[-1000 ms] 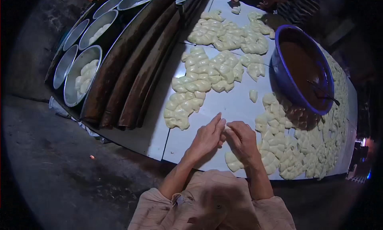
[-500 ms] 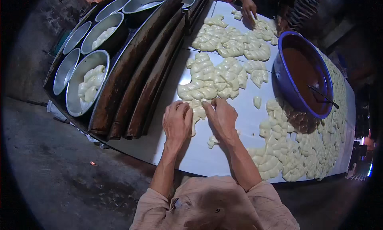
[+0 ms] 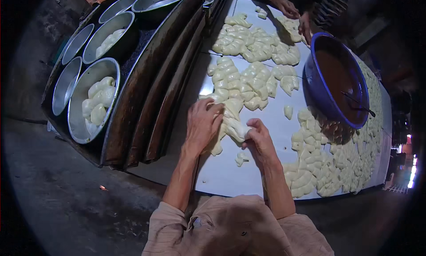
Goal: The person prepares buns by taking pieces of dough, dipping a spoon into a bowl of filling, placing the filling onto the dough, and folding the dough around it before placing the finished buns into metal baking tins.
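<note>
Pale, glossy dough (image 3: 234, 121) stretches between my two hands at the near end of a joined sheet of soft lumps. My left hand (image 3: 205, 124) is closed on its left side, fingers curled over it. With thumb and fingers, my right hand (image 3: 261, 138) pinches the pulled-out right end. A dough flap hangs below my left fingers on the white table. One small dough scrap (image 3: 242, 159) lies just below my right hand. Beyond my hands, the connected dough lumps (image 3: 242, 84) spread toward the far side.
At left, oval metal pans (image 3: 94, 100), some holding dough, stand in a tray beside stacked dark wooden boards (image 3: 148, 94). A blue basin (image 3: 316, 74) of brown liquid with a ladle handle stands at right, near more dough (image 3: 324, 167). Another person's hands (image 3: 290, 9) handle dough at the far end.
My right hand has moved right and slightly nearer, drawing the dough out into a stretched piece. My left hand stays close by. The other person has lifted a dough sheet.
</note>
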`<state>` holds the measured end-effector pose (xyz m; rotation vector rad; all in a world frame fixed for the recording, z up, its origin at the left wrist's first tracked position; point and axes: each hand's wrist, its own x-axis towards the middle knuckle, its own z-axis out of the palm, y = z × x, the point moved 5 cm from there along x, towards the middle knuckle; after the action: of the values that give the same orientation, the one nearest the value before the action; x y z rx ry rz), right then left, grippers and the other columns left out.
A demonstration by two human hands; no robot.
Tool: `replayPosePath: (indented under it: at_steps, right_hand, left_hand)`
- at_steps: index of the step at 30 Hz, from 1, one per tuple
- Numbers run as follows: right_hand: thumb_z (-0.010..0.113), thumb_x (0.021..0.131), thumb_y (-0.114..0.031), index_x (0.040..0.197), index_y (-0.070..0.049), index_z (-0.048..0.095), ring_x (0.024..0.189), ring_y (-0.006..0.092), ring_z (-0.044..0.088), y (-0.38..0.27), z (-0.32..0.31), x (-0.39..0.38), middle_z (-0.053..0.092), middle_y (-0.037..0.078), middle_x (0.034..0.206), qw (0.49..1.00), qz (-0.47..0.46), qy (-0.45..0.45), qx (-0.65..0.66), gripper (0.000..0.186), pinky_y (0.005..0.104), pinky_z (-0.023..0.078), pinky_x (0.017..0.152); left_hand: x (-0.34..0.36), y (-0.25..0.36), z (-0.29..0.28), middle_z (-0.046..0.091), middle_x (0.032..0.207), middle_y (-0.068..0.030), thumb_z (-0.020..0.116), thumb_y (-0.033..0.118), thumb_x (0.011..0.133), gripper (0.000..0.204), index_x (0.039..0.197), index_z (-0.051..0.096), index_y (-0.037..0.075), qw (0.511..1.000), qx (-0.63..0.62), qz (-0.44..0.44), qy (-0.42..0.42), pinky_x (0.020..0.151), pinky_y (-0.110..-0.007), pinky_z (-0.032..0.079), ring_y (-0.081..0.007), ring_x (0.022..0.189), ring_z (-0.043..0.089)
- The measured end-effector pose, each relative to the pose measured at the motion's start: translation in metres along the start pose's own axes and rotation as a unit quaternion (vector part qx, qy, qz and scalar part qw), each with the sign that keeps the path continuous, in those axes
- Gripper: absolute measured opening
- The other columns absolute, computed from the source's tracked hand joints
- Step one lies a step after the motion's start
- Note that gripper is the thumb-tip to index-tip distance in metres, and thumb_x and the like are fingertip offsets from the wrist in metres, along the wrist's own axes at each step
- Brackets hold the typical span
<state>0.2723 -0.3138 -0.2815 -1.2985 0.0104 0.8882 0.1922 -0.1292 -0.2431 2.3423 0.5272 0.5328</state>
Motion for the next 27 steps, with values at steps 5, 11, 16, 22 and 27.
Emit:
replayPosePath:
  at_steps: [5, 11, 16, 22, 27]
  right_hand:
    - [0.072, 0.079, -0.026, 0.115, 0.004, 0.060, 0.064, 0.0186, 0.062, -0.004, 0.015, 0.022, 0.066, 0.009, 0.079, 0.993, 0.030, -0.018, -0.111, 0.048, 0.0296, 0.048, 0.056]
    - [0.064, 0.077, -0.038, 0.080, 0.001, 0.070, 0.072, 0.0318, 0.066, -0.021, 0.016, 0.031, 0.069, 0.020, 0.077, 0.887, 0.030, 0.029, -0.460, 0.040, 0.0406, 0.051, 0.073]
    - [0.059, 0.076, -0.033, 0.089, 0.003, 0.068, 0.070, 0.0292, 0.061, -0.035, 0.010, -0.018, 0.063, 0.020, 0.074, 0.874, -0.023, -0.082, -0.479, 0.039, 0.0392, 0.048, 0.070]
    - [0.060, 0.079, -0.030, 0.095, 0.001, 0.068, 0.070, 0.0163, 0.055, -0.027, -0.016, -0.039, 0.061, 0.010, 0.073, 0.935, -0.011, -0.008, -0.355, 0.036, 0.0333, 0.045, 0.066]
    - [0.051, 0.086, -0.021, 0.111, 0.000, 0.067, 0.079, 0.0160, 0.057, -0.033, -0.021, -0.012, 0.064, 0.010, 0.086, 0.950, -0.030, 0.046, -0.307, 0.037, 0.0305, 0.046, 0.075]
  left_hand:
    - [0.028, 0.014, 0.032, 0.042, 0.151, -0.0168, 0.071, 0.016, 0.084, 0.024, 0.105, 0.075, 0.026, 0.975, 0.074, 0.142, -0.153, 0.116, -0.062, 0.022, -0.0433, 0.146, 0.024]
    - [0.044, 0.006, 0.047, 0.036, 0.156, -0.0157, 0.070, 0.024, 0.086, 0.013, 0.096, 0.077, 0.027, 0.955, 0.109, 0.167, -0.218, 0.117, -0.068, 0.014, -0.0441, 0.150, 0.017]
    - [0.052, 0.001, 0.048, 0.037, 0.155, -0.0178, 0.068, 0.025, 0.090, 0.011, 0.098, 0.075, 0.024, 0.972, 0.150, 0.156, -0.092, 0.113, -0.069, 0.020, -0.0460, 0.147, 0.022]
    - [0.049, -0.005, 0.044, 0.040, 0.152, -0.0218, 0.063, 0.020, 0.091, 0.016, 0.101, 0.075, 0.018, 0.990, 0.074, 0.086, -0.079, 0.113, -0.070, 0.020, -0.0450, 0.146, 0.025]
    - [0.020, 0.009, 0.036, 0.041, 0.150, -0.0228, 0.059, 0.011, 0.085, 0.039, 0.122, 0.067, 0.014, 0.992, -0.035, 0.083, -0.085, 0.113, -0.071, 0.016, -0.0477, 0.145, 0.024]
